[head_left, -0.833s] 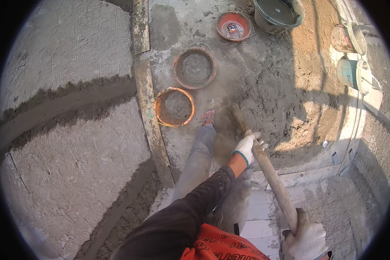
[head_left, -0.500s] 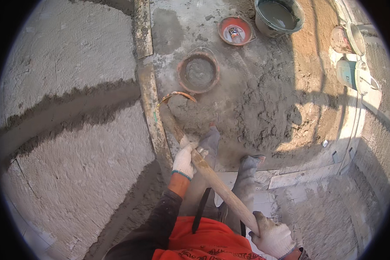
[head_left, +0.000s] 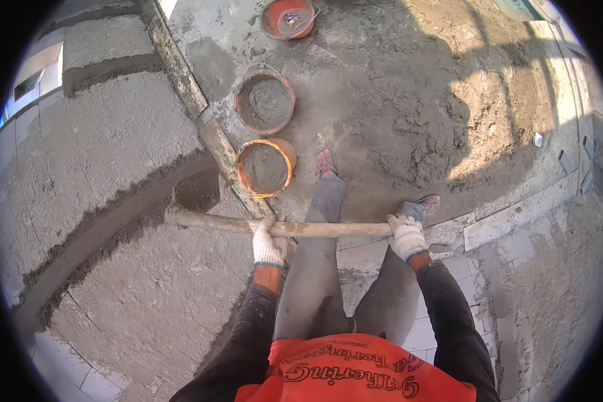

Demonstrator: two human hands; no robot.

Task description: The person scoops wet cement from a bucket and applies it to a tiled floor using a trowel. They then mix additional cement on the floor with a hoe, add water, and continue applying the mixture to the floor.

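Shovel handle [head_left: 328,229] lies level across the person's legs, both gloved hands wrapped tight around it: left hand [head_left: 269,244] near the middle, right hand [head_left: 406,236] at the butt end. Its blade [head_left: 195,191], at nine o'clock from the left hand, is mortar-caked and hard to separate from the rough wall [head_left: 107,147]. At twelve o'clock sits a mortar-filled orange bucket [head_left: 266,167], a second bucket [head_left: 264,102] beyond. Open wet floor [head_left: 409,87] spreads toward one o'clock.

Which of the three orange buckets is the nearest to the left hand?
The lowest orange bucket, full of grey mortar, just above the left hand. The other mortar-filled bucket and the nearly empty one stand farther up.
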